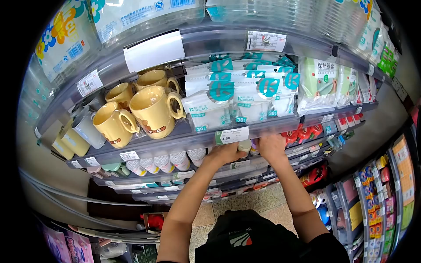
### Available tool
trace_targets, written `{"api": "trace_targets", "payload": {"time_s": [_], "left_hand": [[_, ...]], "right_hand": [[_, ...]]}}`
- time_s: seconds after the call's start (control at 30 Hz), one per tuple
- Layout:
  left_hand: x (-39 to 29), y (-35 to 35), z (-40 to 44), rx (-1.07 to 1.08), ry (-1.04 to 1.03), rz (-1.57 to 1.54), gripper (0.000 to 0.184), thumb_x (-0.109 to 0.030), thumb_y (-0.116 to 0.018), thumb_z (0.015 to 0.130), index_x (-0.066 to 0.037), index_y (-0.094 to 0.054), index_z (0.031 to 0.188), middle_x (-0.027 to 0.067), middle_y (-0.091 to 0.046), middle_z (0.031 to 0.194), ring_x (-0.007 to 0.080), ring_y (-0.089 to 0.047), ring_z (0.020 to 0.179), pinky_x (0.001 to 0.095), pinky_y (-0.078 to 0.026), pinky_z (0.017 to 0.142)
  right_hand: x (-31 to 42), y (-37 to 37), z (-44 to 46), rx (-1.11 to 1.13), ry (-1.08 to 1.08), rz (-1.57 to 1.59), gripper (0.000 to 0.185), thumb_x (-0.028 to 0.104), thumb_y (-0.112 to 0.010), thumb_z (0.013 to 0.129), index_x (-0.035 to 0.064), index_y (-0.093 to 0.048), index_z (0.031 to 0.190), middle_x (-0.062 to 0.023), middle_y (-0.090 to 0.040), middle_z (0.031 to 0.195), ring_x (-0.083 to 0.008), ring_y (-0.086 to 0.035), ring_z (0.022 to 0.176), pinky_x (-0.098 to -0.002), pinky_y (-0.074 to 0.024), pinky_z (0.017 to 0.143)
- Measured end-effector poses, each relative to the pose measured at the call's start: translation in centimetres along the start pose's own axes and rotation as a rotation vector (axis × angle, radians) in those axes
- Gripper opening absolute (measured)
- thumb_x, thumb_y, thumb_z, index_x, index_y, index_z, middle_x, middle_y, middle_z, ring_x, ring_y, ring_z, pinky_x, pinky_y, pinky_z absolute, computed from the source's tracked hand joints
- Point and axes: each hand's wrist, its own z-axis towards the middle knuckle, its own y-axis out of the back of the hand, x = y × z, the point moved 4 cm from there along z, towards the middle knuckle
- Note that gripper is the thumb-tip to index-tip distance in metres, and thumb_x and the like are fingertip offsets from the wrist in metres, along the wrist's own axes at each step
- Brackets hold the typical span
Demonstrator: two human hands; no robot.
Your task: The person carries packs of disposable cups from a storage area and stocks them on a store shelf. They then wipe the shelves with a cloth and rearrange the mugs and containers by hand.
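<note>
My left hand [224,153] reaches under the front edge of the mug shelf [175,142], into the level below. Its thumb points inward, by a small pale round-topped container [244,146]; whether it grips this is unclear. On the container's other side, my right hand [271,147] also reaches under that edge. The shelf hides most of the fingers of both hands. White ribbed items [179,160] stand in a row left of my left hand. Red-packaged items [301,133] lie just right of my right hand.
Above my hands, yellow mugs [154,111] stand beside white-and-teal packets [252,101] and bags with green print [319,85]. A price tag [232,135] hangs on the shelf edge. Further shelving [366,193] stands at the right. Grey tubes [83,203] curve along the left.
</note>
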Motion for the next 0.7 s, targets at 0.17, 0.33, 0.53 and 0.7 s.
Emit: {"api": "trace_targets", "payload": {"time_s": [0.17, 0.33, 0.53, 0.7], "left_hand": [[0.0, 0.3, 0.1, -0.036, -0.036, -0.007, 0.069, -0.042, -0.073, 0.074, -0.008, -0.046, 0.128, 0.0201, -0.051, 0.127, 0.0379, -0.048, 0.120, 0.0463, -0.041, 0.099], [0.1, 0.0, 0.2, -0.076, -0.030, 0.053, 0.076, -0.044, -0.076, 0.070, -0.006, -0.045, 0.128, 0.0230, -0.049, 0.128, 0.0407, -0.047, 0.120, 0.0480, -0.039, 0.100], [-0.1, 0.4, -0.4, -0.136, -0.057, 0.076, 0.085, -0.049, -0.076, 0.070, -0.006, -0.041, 0.134, 0.0253, -0.047, 0.132, 0.0402, -0.047, 0.121, 0.0463, -0.039, 0.101], [1.7, 3.8, -3.5, 0.177, 0.083, -0.213, 0.077, -0.045, -0.077, 0.070, -0.005, -0.048, 0.130, 0.0231, -0.053, 0.128, 0.0349, -0.051, 0.120, 0.0411, -0.040, 0.099]], "right_hand": [[2.7, 0.9, -0.3, -0.021, 0.034, 0.050, 0.031, 0.029, -0.067, 0.075, 0.0068, -0.064, 0.096, -0.0183, -0.059, 0.095, -0.0350, -0.066, 0.071, -0.0473, -0.0542, 0.059], [4.6, 2.5, -0.6, 0.067, 0.069, 0.120, 0.034, 0.031, -0.067, 0.078, 0.0052, -0.065, 0.100, -0.0192, -0.064, 0.092, -0.0352, -0.066, 0.071, -0.0434, -0.0547, 0.060], [3.6, 3.0, -0.4, 0.218, -0.061, 0.398, 0.035, 0.030, -0.065, 0.081, 0.0054, -0.064, 0.105, -0.0218, -0.064, 0.101, -0.0406, -0.064, 0.086, -0.0479, -0.0518, 0.075], [2.1, 3.1, -0.6, 0.131, -0.049, 0.685, 0.037, 0.031, -0.063, 0.083, 0.0091, -0.061, 0.112, -0.0235, -0.065, 0.100, -0.0444, -0.062, 0.091, -0.0532, -0.0498, 0.075]]}}
